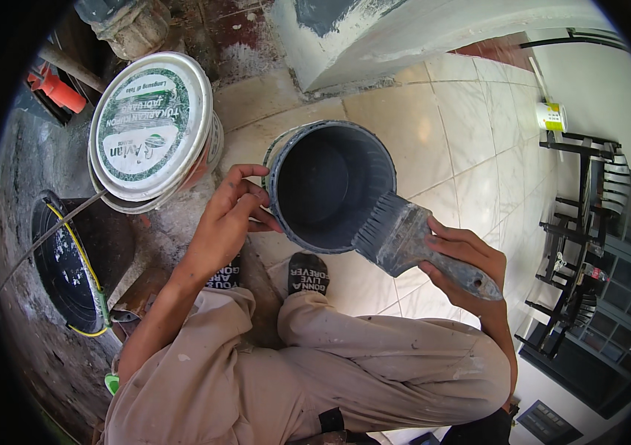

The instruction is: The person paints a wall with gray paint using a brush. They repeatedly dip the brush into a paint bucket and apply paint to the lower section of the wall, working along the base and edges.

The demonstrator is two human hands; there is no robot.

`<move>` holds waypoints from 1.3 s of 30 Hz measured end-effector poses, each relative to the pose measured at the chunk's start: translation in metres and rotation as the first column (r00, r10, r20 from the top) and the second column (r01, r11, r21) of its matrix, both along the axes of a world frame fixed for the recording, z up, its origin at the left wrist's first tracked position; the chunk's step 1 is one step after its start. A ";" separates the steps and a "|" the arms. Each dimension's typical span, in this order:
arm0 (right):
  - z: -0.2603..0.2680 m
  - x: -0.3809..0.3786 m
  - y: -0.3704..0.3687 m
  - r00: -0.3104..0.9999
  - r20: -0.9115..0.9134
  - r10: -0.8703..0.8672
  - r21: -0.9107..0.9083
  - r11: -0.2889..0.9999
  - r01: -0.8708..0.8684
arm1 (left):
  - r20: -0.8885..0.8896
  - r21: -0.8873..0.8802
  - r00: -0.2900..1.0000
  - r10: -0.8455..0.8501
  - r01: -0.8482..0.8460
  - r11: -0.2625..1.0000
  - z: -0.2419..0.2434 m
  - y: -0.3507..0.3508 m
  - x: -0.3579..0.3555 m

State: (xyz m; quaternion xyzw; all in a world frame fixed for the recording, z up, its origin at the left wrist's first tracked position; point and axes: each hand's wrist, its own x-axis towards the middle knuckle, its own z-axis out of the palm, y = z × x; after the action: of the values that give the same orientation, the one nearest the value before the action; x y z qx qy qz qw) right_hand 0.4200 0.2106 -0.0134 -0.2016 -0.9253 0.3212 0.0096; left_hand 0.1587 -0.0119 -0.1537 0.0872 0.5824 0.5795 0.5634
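A paint bucket (315, 167), coated inside with dark grey paint, stands before me with its mouth facing up at the camera. My left hand (234, 206) is at its left side, fingertips against the outer wall and rim; part of the grip is hidden. In my right hand (463, 256) is a wide flat paintbrush (404, 233) smeared with grey, held by its handle. Its bristles lie over the bucket's lower right rim and point inward. Whatever paint is left at the bottom is too dark to make out.
A lidded white Avian paint pail (148, 128) is at the left, near a black bucket (70, 267) with a yellow-edged handle and a thin rod (51, 239) across it. A white-painted pillar base (315, 50) rises ahead. Dark chairs (577, 239) line the right side of the tiled floor (449, 144).
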 end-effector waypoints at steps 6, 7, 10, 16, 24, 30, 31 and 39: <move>0.007 -0.001 -0.003 0.999 0.029 -0.019 0.018 1.000 0.018 | 0.002 -0.003 1.000 0.002 -0.002 1.000 0.001 0.002 0.000; 0.007 -0.001 -0.003 0.999 0.028 -0.016 0.024 1.000 0.016 | 0.009 0.001 1.000 0.004 -0.004 1.000 0.001 0.002 0.000; 0.008 0.000 -0.003 0.999 0.029 -0.021 0.020 1.000 0.021 | 0.019 0.003 1.000 0.001 -0.001 1.000 0.002 0.002 -0.001; 0.008 0.003 -0.002 1.000 0.026 -0.018 0.007 1.000 0.018 | 0.023 0.006 1.000 0.009 -0.009 1.000 0.001 0.002 -0.001; 0.011 0.004 -0.003 0.998 0.025 -0.050 -0.014 0.999 0.050 | 0.026 0.008 0.999 0.019 -0.019 1.000 0.000 0.000 -0.001; 0.011 0.014 0.000 0.991 0.024 -0.130 -0.060 0.990 0.131 | 0.030 0.008 0.999 0.020 -0.020 1.000 0.000 0.001 -0.001; 0.011 0.016 0.002 0.986 0.006 -0.164 -0.084 0.983 0.164 | 0.032 0.002 0.999 0.019 -0.019 1.000 0.000 0.001 -0.001; -0.003 0.030 0.007 0.700 -0.099 -0.707 -0.570 0.617 0.542 | 0.024 -0.009 1.000 0.009 -0.009 1.000 0.005 0.004 0.000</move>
State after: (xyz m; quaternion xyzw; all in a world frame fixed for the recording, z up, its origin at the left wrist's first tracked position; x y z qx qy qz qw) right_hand 0.4497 0.2177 -0.0165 -0.4563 -0.6630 0.5524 0.2171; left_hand 0.1587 -0.0076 -0.1490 0.0752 0.5787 0.5802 0.5681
